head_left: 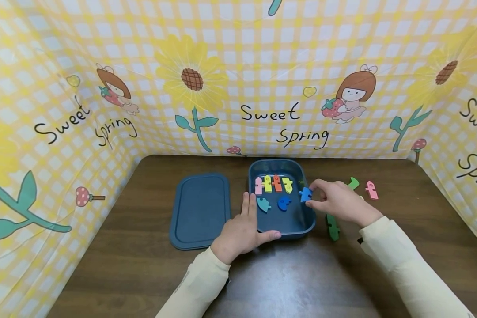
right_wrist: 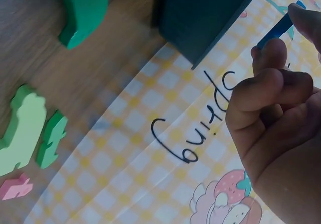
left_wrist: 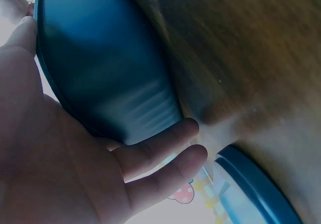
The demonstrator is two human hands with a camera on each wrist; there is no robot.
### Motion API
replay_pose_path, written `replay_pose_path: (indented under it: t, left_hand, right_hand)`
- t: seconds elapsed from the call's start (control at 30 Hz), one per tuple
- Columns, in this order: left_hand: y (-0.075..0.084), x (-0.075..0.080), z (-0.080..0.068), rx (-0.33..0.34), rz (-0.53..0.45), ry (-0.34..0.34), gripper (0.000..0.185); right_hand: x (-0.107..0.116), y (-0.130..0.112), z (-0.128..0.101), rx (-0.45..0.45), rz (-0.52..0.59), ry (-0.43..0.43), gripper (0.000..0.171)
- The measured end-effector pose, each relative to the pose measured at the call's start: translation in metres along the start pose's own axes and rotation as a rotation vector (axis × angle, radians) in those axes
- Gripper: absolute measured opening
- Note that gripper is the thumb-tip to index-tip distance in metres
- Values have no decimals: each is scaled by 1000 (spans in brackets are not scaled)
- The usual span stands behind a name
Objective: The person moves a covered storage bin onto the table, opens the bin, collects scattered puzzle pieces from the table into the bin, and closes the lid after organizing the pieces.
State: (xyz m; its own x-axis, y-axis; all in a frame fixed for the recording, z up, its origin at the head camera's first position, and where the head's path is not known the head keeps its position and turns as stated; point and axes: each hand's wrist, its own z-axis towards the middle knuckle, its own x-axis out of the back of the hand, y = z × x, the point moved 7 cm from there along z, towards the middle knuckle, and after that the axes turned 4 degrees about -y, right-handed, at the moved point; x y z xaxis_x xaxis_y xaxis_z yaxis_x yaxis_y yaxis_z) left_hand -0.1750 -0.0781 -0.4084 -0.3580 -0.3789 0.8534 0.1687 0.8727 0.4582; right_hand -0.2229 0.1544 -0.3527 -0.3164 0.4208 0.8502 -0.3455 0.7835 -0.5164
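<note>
A dark blue box (head_left: 311, 221) sits open on the brown table (head_left: 135, 265). Inside it lie pink (head_left: 259, 185), yellow (head_left: 267, 183), orange (head_left: 277, 182), another yellow (head_left: 288, 184), teal (head_left: 263, 204) and blue (head_left: 284, 202) foam pieces. My left hand (head_left: 249, 221) rests at the box's front left corner, fingers straight along the left wall (left_wrist: 110, 73) and thumb along the front rim. My right hand (head_left: 314, 196) pinches a small blue piece (head_left: 304, 193) between thumb and fingertips over the box's right rim. The right wrist view shows that blue piece (right_wrist: 278, 27) edge-on in the pinch.
The box's lid (head_left: 200, 210) lies flat to the left of the box. Right of the box lie a dark green piece (head_left: 332, 226), a light green piece (head_left: 353, 183) and a pink piece (head_left: 371, 190). A yellow checked cloth backdrop (head_left: 238, 88) walls the table on three sides.
</note>
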Motion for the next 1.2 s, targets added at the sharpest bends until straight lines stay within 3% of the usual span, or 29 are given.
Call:
replay_pose_path:
  t: [0.87, 1.2]
  left_hand:
    - [-1, -2, 1, -3, 15, -7, 120]
    - [-2, -2, 2, -5, 17, -8, 121]
  right_hand:
    - [-17, -37, 46, 61, -113, -11, 47]
    - [-20, -40, 56, 9, -125, -43, 51]
